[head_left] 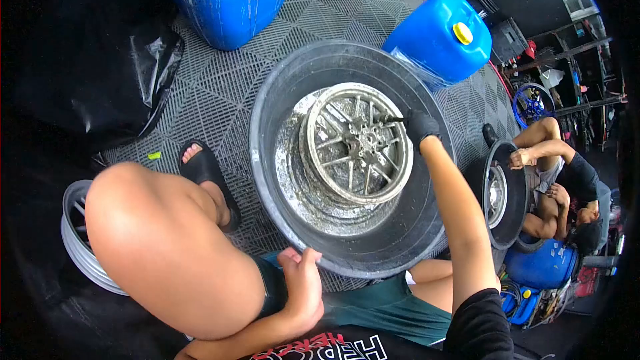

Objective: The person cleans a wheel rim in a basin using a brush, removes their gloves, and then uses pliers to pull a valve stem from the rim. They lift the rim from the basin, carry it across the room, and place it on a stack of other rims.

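A large black tub (353, 268) stands in front of me, with murky, speckled liquid at its bottom. Tilted inside it is a round spoked metal wheel rim (361, 143), wet and dirty. My right hand (422, 126), in a black glove, is closed around a thin dark tool (393, 119), whose tip points at the rim's upper right spokes. My left hand (303, 283) is bare and rests by the tub's near edge, its fingers curled together; whether it grips anything is too unclear to tell.
Blue jugs with yellow caps stand beyond the tub, one at the top (233, 0), another at right (440, 37). Another rim (87, 247) lies left of my knee. At right, a person (580, 173) sits beside another black tub (517, 207).
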Demonstrator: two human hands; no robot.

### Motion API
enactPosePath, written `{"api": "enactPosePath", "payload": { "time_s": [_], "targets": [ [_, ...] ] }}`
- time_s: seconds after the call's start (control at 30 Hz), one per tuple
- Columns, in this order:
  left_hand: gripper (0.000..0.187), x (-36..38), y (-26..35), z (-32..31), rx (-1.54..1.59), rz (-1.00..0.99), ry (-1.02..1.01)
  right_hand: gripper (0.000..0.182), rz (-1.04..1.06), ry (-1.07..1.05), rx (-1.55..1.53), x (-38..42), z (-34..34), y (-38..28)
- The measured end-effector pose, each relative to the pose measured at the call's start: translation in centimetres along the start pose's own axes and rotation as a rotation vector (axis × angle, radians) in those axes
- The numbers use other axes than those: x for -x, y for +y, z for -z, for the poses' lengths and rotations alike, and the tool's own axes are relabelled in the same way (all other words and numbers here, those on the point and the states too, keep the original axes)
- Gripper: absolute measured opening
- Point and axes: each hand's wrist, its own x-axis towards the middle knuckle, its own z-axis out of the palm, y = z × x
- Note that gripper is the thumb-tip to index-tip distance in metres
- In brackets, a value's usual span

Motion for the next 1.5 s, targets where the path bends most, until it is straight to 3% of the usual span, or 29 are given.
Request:
{"api": "enactPosePath", "payload": {
  "time_s": [0.1,0.17,0.27,0.37,0.4,0.47,0.53,0.6,0.73,0.77,0.83,0.9,1.0,1.1,1.13,1.17,1.23,1.5],
  "targets": [
    [0.037,0.3,1.0,-1.5,0.067,-0.002,-0.066,0.026,-0.008,0.05,0.135,-0.7,-0.4,0.1],
    [0.034,1.0,1.6,-0.7,0.094,0.042,-0.063,0.024,-0.02,-0.104,0.1,-1.0,-2.0,-2.4],
    [0.036,0.5,0.5,0.2,0.044,0.014,-0.017,0.028,-0.031,0.018,-0.059,-2.6,-5.0,-2.1],
    [0.037,0.6,0.7,-0.5,0.031,-0.003,0.024,0.025,-0.044,-0.07,-0.124,-4.4,-5.2,1.1],
    [0.037,0.6,0.8,-0.4,0.045,0.002,0.021,0.02,-0.09,-0.212,-0.315,-4.1,-3.6,1.8],
    [0.037,0.8,0.9,-0.4,0.069,0.018,0.009,0.015,-0.026,-0.256,-0.299,-3.2,-1.1,2.4],
    [0.037,0.9,1.0,-0.5,0.057,0.015,0.0,0.015,0.006,-0.167,-0.327,-1.7,1.6,3.2],
    [0.038,1.1,1.4,-0.7,0.046,0.015,-0.013,0.016,-0.167,-0.052,-0.479,-0.1,4.1,2.5],
    [0.039,1.1,1.3,-0.8,0.034,0.016,-0.016,0.024,0.136,0.144,-0.46,0.6,4.1,1.7],
    [0.039,1.0,1.1,-0.8,0.03,0.006,-0.015,0.025,0.129,0.172,-0.503,0.8,3.5,1.2],
    [0.04,1.0,0.8,-0.7,0.011,0.02,-0.008,0.024,0.265,0.2,-0.349,1.2,3.2,-0.7],
    [0.041,0.9,1.0,-0.7,0.002,0.029,-0.005,0.024,0.205,0.133,-0.259,1.8,2.5,-2.5],
    [0.04,1.1,1.1,-0.8,0.006,0.034,-0.001,0.021,0.288,0.055,-0.316,2.3,2.5,-3.2],
    [0.038,1.0,0.7,-0.8,0.007,0.039,0.006,0.018,0.402,0.065,-0.184,-0.5,-0.8,1.3],
    [0.037,1.0,0.7,-0.7,0.0,0.041,0.007,0.016,0.326,0.075,-0.2,-0.4,0.4,1.3],
    [0.037,1.0,0.8,-0.7,-0.007,0.041,0.007,0.017,0.444,0.085,-0.204,-0.4,2.2,1.9],
    [0.04,1.2,1.3,-0.9,-0.016,0.04,-0.014,0.022,0.459,0.055,-0.118,-1.3,4.7,2.9],
    [0.04,1.4,1.4,-1.1,0.017,0.03,0.004,0.027,0.126,-0.093,-0.539,-1.2,7.5,1.8]
  ]
}}
